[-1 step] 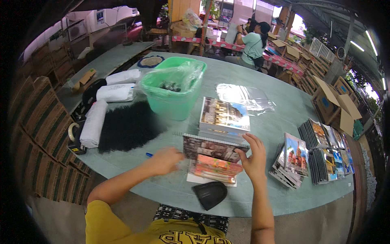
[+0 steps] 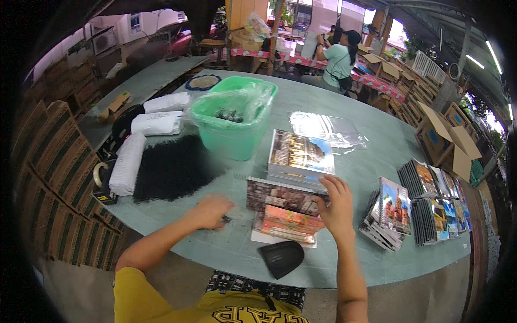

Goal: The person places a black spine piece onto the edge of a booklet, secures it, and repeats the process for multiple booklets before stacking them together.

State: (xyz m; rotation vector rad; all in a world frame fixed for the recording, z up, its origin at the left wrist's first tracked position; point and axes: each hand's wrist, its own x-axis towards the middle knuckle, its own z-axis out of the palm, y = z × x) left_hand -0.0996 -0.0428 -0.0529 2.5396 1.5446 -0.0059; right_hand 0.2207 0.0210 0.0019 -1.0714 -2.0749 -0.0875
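Note:
My right hand pinches the right end of a spiral-bound notebook between thumb and fingers. The notebook stands on its long edge, its coil along the top and a dark photo side toward me. My left hand hovers low over the table, left of the notebook, fingers curled; a small dark thing shows at its fingertips, too blurred to name. Behind the notebook rises a stack of picture-covered books. On the near side lie an orange-red picture piece and a black rounded pad.
A green bin with a clear plastic liner stands beside a spread of black strands and white rolls. Clear plastic sheets lie at the back. Finished-looking notebooks pile up at right. A co-worker sits farther off.
My left hand has shifted slightly left and down, and the blue pen-like thing beside it is now out of sight. The right hand keeps its hold on the notebook.

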